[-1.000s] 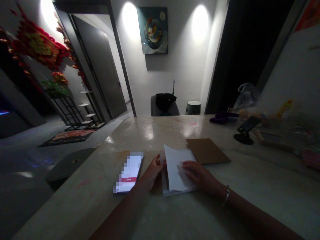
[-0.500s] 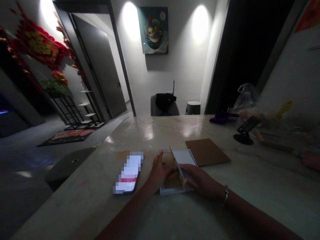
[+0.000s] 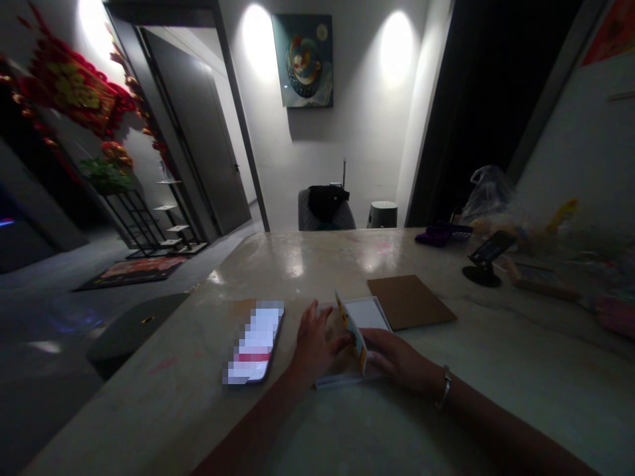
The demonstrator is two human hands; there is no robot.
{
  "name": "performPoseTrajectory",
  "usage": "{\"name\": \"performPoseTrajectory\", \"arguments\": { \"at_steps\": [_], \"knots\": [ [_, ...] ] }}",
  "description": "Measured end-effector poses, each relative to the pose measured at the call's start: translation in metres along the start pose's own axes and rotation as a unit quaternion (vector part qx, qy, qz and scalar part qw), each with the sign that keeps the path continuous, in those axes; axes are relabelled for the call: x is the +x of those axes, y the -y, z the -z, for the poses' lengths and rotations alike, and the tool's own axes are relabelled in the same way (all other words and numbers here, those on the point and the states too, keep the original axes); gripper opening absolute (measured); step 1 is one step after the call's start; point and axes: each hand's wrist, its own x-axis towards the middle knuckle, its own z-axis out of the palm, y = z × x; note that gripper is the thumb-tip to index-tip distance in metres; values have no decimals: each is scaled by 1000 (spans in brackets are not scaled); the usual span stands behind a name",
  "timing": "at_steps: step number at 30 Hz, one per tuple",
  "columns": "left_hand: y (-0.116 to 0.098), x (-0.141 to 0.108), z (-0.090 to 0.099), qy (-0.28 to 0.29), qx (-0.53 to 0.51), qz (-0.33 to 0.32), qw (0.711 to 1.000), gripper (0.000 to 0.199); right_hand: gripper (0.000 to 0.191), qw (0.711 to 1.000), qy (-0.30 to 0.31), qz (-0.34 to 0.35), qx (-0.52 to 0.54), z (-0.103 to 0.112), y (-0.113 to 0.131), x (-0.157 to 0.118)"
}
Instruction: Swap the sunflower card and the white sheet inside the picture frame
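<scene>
A thin card with a yellow and blue printed face (image 3: 353, 334) stands on edge, tilted, over a shallow white-rimmed box (image 3: 376, 306). My right hand (image 3: 399, 357), a silver bracelet at its wrist, grips the card from its right side. To the left, my left hand (image 3: 317, 340) is over the box with its fingers apart. Its thumb reaches the printed face; whether it presses there I cannot tell. Both hands hide much of the box. A brown square board (image 3: 411, 301) lies flat just beyond the box's right side.
Left of my hands lies a lit phone (image 3: 255, 344) on the pale stone table (image 3: 163, 403). A black phone stand (image 3: 489, 261), a purple item (image 3: 441, 233) and a clear plastic bag (image 3: 489, 195) are at the far right. A dark stool (image 3: 133, 330) stands by the left edge.
The card has turned a little, so more of its printed face shows. My left hand's fingers have spread and shifted slightly left. The right hand keeps its grip.
</scene>
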Motion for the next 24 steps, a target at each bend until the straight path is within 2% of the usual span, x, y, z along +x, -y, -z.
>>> {"name": "performPoseTrajectory", "arguments": {
  "at_steps": [3,7,15,20,24],
  "knots": [
    [-2,-3,1,-7,27,-54,998,62,46,996,-11,0,88,4,6,2],
    [-2,-3,1,-3,40,-123,992,60,49,977,-13,-24,210,7,11,5],
    [-4,-5,7,37,22,-209,977,59,62,906,-55,-147,393,2,1,6],
    [-2,-5,7,55,1,-206,977,55,71,875,-84,-185,439,-1,-5,9],
    [0,-2,5,59,-26,-159,985,48,69,878,-131,-182,422,0,-9,10]
  ]
}}
